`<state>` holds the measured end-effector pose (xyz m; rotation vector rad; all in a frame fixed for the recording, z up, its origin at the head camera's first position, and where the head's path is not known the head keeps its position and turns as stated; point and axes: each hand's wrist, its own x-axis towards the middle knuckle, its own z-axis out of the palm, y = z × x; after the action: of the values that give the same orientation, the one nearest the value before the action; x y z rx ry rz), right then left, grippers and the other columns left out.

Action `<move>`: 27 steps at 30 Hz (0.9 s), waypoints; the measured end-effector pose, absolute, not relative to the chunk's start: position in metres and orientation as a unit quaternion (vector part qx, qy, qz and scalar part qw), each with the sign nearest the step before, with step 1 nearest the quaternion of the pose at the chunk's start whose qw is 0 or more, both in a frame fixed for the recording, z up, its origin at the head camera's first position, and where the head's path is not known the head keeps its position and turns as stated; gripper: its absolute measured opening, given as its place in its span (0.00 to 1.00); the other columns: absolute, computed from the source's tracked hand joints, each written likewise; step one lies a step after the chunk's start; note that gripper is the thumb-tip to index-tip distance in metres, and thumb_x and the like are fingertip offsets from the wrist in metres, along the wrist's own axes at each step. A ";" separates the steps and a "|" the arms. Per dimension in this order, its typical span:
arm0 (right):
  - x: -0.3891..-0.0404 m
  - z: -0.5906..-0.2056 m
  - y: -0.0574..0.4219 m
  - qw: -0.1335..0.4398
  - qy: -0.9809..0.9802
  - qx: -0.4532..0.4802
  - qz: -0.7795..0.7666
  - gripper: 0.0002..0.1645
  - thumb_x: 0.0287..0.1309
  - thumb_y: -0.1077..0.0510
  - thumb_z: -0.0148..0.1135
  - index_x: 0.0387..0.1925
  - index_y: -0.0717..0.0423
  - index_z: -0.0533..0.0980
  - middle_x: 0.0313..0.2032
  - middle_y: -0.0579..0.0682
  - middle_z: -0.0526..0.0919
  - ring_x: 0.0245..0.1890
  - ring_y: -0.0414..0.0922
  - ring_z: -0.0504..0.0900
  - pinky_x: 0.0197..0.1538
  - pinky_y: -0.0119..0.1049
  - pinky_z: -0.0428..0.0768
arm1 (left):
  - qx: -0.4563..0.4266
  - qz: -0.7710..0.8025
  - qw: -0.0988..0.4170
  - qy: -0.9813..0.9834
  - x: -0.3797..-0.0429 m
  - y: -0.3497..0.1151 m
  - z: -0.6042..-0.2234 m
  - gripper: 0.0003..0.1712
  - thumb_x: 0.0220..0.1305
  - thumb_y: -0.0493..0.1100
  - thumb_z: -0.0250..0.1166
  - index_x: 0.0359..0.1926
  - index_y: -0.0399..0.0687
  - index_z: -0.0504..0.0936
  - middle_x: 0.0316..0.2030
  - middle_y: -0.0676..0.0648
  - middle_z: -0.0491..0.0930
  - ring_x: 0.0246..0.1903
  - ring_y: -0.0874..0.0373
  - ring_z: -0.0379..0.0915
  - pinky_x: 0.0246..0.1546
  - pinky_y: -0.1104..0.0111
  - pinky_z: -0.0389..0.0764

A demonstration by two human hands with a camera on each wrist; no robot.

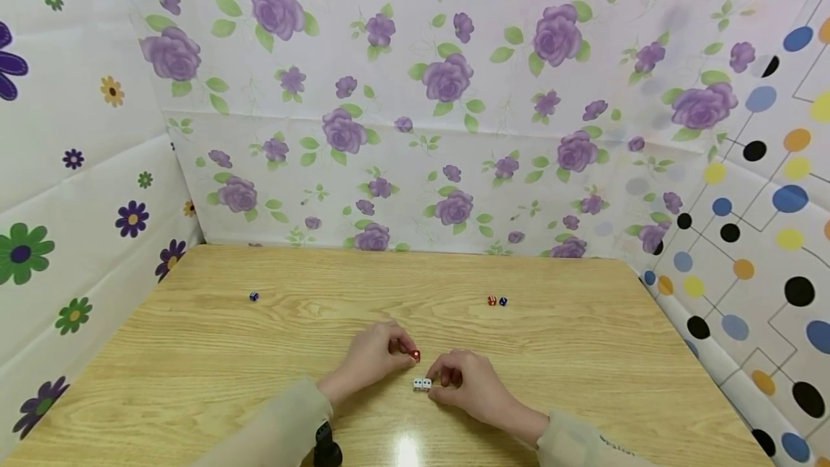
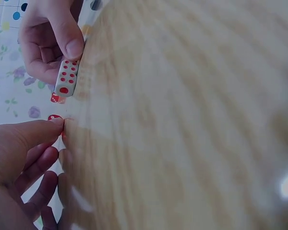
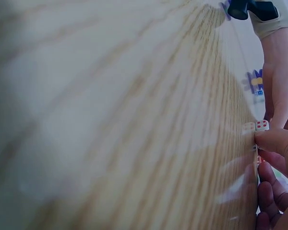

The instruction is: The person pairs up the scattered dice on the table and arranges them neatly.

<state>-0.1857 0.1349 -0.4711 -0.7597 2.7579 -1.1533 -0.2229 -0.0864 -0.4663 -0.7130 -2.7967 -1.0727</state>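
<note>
Lower centre of the frame: left hand (image 1: 372, 353) pinches a red die (image 1: 416, 356); just below, right hand (image 1: 472, 384) pinches the right end of two white dice (image 1: 422, 384). Probably light, hard, slick, sturdy; best gripped by opposite side faces. Right sleeve (image 1: 573, 442) lettering: I can't read it.

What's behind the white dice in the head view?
The red die pinched in the left hand, then wooden tabletop running to the floral backdrop. The white dice hide the tabletop directly behind and under them; the hand partly covers the red die.
</note>
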 end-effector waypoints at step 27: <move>-0.186 -0.473 0.134 0.025 0.895 -0.246 -0.371 0.08 0.50 0.53 0.76 0.32 0.40 0.83 0.27 0.41 0.79 0.27 0.33 0.71 0.33 0.26 0.70 | -0.219 -0.346 0.046 -0.911 -0.220 -0.083 -0.472 0.05 0.53 0.44 0.75 0.29 0.60 0.86 0.27 0.56 0.78 0.28 0.64 0.67 0.35 0.69 0.60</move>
<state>-0.1857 0.1342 -0.4726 -0.7606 2.7690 -1.1477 -0.2199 -0.0830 -0.4717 -0.6685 -2.7816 -1.0574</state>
